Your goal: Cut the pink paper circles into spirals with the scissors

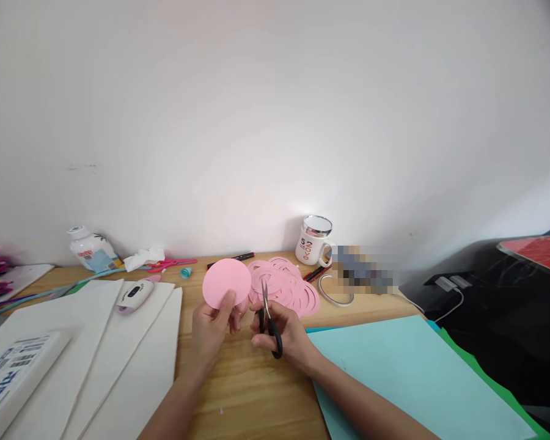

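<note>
Between thumb and fingers, my left hand (217, 327) holds a round pink paper disc (226, 282) raised above the desk, its flat face toward me. My right hand (285, 333) grips black-handled scissors (272, 330), their metal blades pointing up and away. The blades are apart from the disc, just to its right. Behind both hands lies a heap of pink paper offcuts (297, 290), many of them curved strips and rings. A tiny pink scrap (221, 410) rests on the wood nearer to me.
Light-blue paper sheets (412, 373) cover the desk's right; white sheets (142, 342) and a boxed pack (16, 373) cover the left. Along the wall stand a white mug (310, 244) and a bottle (94, 249), with pink scissors (172, 264), a black marker (238, 259) and a ring (335, 292).
</note>
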The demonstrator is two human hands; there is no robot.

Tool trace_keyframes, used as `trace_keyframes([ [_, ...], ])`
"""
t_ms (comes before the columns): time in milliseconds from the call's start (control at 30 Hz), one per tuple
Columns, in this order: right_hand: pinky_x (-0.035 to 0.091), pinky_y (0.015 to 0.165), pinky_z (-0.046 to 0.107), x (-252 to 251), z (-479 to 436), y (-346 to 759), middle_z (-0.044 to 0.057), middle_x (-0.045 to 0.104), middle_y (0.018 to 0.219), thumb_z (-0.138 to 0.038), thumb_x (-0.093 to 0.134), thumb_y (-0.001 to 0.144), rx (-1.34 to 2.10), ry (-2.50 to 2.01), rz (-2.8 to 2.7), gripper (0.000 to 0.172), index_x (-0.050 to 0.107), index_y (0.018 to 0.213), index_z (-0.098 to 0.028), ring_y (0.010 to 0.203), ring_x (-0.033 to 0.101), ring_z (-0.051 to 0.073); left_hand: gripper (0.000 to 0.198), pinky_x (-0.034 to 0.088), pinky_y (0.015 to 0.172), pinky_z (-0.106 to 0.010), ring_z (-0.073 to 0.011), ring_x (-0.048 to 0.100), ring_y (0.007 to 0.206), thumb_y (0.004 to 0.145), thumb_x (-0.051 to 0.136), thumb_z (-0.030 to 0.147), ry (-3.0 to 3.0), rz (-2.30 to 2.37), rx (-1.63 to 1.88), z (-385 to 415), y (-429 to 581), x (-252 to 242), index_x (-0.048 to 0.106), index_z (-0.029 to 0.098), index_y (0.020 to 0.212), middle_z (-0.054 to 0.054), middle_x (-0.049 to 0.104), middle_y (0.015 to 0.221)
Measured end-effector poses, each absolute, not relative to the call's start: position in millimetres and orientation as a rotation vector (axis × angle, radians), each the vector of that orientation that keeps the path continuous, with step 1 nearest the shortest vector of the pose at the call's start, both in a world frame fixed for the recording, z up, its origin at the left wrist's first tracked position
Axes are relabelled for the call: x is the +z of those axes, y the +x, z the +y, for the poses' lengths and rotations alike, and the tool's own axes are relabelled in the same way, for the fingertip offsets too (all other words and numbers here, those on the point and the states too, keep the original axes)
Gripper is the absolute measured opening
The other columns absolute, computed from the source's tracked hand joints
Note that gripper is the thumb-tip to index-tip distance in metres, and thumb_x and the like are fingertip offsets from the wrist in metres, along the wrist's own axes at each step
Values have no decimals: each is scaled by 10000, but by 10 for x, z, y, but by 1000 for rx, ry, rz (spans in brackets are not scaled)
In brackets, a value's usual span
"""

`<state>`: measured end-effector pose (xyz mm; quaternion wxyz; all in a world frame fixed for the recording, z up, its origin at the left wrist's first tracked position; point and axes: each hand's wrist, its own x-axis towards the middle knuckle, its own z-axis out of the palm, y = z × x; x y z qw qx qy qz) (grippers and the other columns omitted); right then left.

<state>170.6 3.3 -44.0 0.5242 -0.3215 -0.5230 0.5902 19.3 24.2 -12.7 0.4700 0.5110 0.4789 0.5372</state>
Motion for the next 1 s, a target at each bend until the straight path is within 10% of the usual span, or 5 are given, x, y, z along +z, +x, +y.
trace_keyframes([
  [1000,375,601,238,-320,-43,1612,-3,478,752,-502,682,693,1475,-624,-1352,385,547,878,-192,608,396,116,408,400,425,-212,-115,449,410,709,596,410,1416,1306,1183,143,272,-21,475,182,393,1,489,416],
])
